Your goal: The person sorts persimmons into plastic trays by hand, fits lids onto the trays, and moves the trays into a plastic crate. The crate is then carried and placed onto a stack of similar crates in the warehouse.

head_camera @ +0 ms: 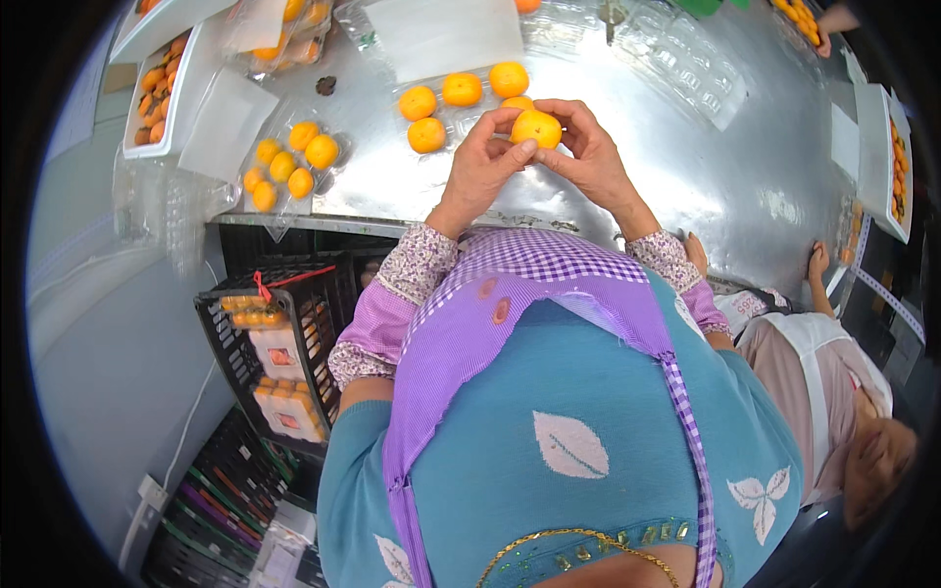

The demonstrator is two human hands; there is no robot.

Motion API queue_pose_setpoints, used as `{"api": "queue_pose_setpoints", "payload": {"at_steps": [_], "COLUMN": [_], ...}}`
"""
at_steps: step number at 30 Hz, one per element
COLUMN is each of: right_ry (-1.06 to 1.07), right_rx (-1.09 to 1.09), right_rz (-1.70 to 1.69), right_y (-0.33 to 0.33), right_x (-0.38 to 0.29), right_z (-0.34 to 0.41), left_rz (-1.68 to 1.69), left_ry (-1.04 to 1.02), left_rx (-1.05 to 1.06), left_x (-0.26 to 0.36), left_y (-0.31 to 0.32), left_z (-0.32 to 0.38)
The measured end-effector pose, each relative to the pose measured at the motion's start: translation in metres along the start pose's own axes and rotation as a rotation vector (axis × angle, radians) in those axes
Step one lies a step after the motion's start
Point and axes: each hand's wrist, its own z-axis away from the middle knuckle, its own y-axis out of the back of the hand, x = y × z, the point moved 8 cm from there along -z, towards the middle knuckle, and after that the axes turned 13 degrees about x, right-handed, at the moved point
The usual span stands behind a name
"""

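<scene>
My left hand point(476, 163) and my right hand point(590, 163) hold one orange persimmon point(536, 129) between their fingers, its rounded bottom turned up. Under and behind them lies a clear plastic tray point(457, 126) on the metal table point(382, 173). Several persimmons point(462, 89) sit in its cups, and one of them point(517, 103) is partly hidden behind my fingers. To the left, smaller orange fruits point(282, 167) rest in a second clear tray point(323, 125).
White boxes of persimmons stand at the left point(190, 95) and right point(875, 158). Empty clear trays point(684, 70) and a white sheet point(445, 33) lie at the back. A black crate point(220, 331) with packed fruit is below the table's left edge. Another person point(786, 367) stands close on my right.
</scene>
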Motion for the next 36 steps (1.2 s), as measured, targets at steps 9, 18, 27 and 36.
{"api": "queue_pose_setpoints", "payload": {"at_steps": [9,18,27,36], "right_ry": [0.051,-0.056,-0.217,-0.250], "right_rx": [-0.169,-0.336,-0.022,0.049], "right_rz": [0.210,0.206,0.193,0.221], "right_y": [-0.040,-0.076,-0.022,0.005], "right_x": [-0.008,-0.007,0.013,0.032], "right_z": [0.010,0.027,0.015,0.017], "left_rz": [0.244,0.211,-0.464,-1.122], "left_ry": [-0.019,-0.046,-0.325,-0.349], "left_rx": [0.096,0.220,1.223,1.473], "left_x": [-0.016,-0.015,0.025,0.013], "left_y": [0.031,0.075,0.272,0.342], "left_z": [0.019,0.053,0.110,0.128]}}
